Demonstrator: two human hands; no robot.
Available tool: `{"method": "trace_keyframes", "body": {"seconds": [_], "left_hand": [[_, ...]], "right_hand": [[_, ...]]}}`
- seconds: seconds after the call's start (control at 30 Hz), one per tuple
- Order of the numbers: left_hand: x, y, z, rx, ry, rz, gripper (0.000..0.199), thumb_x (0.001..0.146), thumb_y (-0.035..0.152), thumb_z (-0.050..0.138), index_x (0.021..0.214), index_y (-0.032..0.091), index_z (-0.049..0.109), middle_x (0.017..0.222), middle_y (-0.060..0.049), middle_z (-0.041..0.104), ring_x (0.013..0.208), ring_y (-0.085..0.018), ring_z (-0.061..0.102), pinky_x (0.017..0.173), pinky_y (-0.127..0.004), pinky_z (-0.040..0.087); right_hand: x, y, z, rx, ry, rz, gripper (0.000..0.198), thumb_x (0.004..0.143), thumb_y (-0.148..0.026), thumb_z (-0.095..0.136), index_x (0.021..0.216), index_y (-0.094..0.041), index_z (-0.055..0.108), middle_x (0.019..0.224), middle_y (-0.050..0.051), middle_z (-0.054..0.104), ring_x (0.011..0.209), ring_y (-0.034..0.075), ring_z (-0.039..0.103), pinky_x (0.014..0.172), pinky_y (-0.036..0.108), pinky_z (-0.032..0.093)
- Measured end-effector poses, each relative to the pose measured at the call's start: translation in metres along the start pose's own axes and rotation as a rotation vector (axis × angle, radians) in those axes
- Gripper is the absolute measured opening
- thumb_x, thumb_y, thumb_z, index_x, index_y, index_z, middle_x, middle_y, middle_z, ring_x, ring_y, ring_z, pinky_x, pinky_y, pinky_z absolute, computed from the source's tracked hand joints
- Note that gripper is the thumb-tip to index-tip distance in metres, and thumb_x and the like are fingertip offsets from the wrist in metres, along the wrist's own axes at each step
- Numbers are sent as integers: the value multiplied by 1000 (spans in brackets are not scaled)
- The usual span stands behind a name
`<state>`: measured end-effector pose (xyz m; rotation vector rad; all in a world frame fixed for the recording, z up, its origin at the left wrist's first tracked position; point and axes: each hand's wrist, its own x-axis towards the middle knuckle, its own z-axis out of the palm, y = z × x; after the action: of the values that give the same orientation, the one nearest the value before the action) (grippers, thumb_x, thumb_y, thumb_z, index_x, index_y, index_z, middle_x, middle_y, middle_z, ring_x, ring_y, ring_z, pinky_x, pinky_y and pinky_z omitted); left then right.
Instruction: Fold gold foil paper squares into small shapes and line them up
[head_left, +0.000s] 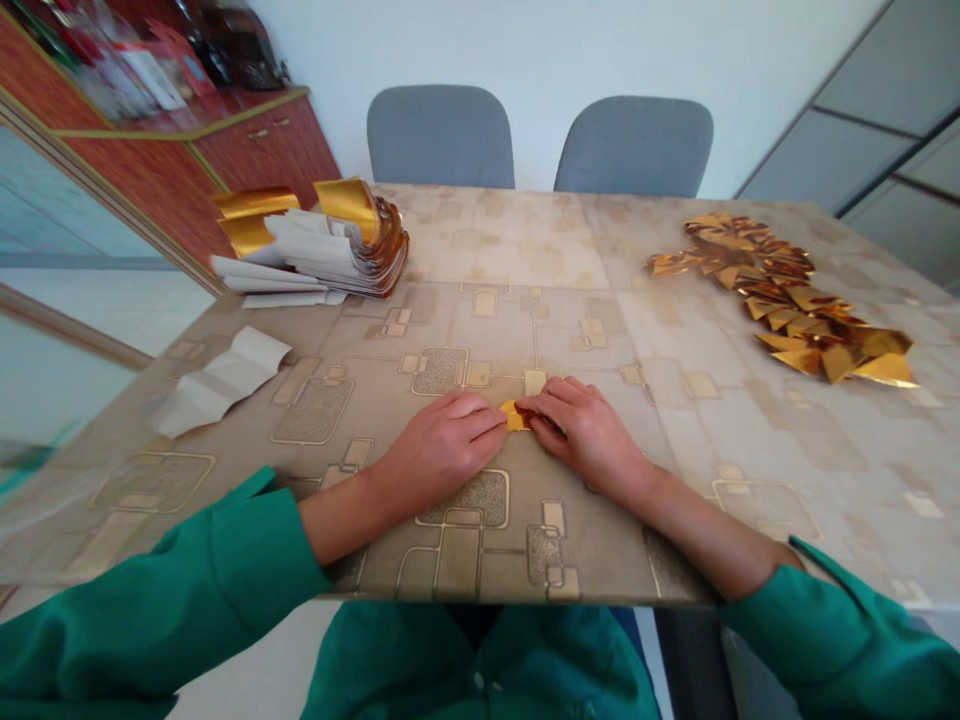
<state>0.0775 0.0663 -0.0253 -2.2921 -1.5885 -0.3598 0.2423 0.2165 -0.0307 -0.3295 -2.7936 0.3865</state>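
A small piece of folded gold foil paper (517, 416) lies on the patterned tablecloth near the table's front edge. My left hand (455, 440) pinches its left end, fingers pressed together. At its right end my right hand (581, 425) is closed on it, thumb and fingertips together. Most of the paper's ends are hidden under my fingers. Toward the back left sits a thick stack of gold foil sheets (330, 240) with white backs. Over on the right lies a heap of folded gold paper pieces (795, 290), overlapping in a curved row.
A creased pale sheet (225, 382) lies by the table's left edge. Two grey chairs (440, 137) stand behind the far edge of the table (517, 240). A reddish wooden cabinet (266, 145) with bags and other items on top stands at the back left.
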Motion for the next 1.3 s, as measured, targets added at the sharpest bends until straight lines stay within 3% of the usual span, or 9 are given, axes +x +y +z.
{"method": "trace_keyframes", "body": {"seconds": [0.2, 0.37, 0.63, 0.9, 1.13, 1.3], "left_hand": [[0, 11, -7, 38, -109, -51, 25, 101, 16, 44, 108, 9, 67, 101, -11, 67, 91, -24, 57, 87, -39, 51], [1, 23, -9, 65, -178, -134, 25, 98, 16, 49, 116, 8, 64, 106, -10, 67, 95, -25, 57, 90, -41, 48], [-10, 37, -8, 99, -139, -220, 32, 101, 25, 47, 120, 7, 64, 125, -12, 66, 103, -25, 58, 103, -46, 38], [-17, 35, -15, 66, -132, -261, 36, 102, 31, 44, 117, 7, 66, 118, -13, 69, 104, -27, 60, 105, -48, 39], [-19, 34, -17, 30, -115, -282, 35, 101, 33, 46, 114, 8, 68, 117, -13, 69, 105, -29, 60, 102, -49, 42], [-22, 34, -20, 38, -115, -300, 37, 102, 35, 44, 114, 8, 67, 123, -14, 67, 109, -29, 59, 103, -51, 40]], "right_hand": [[4, -14, 4, -58, 5, 78, 13, 93, -15, 56, 95, -18, 69, 90, 5, 68, 88, 21, 57, 74, 33, 31], [4, -25, 8, -91, -3, 206, 10, 91, -26, 62, 95, -17, 63, 94, 6, 70, 87, 23, 60, 74, 34, 30], [2, -20, 8, -53, -23, 214, 10, 91, -24, 62, 99, -19, 63, 97, 3, 71, 91, 23, 62, 75, 34, 28], [2, -16, 10, -55, 7, 184, 15, 90, -13, 54, 98, -20, 64, 96, 3, 72, 91, 22, 62, 74, 34, 27], [3, -21, 9, -72, 24, 221, 9, 91, -26, 59, 96, -19, 62, 94, 4, 72, 88, 23, 61, 76, 34, 28], [3, -20, 8, -21, 5, 226, 11, 89, -16, 56, 97, -20, 63, 96, 4, 72, 91, 22, 61, 75, 33, 28]]}}
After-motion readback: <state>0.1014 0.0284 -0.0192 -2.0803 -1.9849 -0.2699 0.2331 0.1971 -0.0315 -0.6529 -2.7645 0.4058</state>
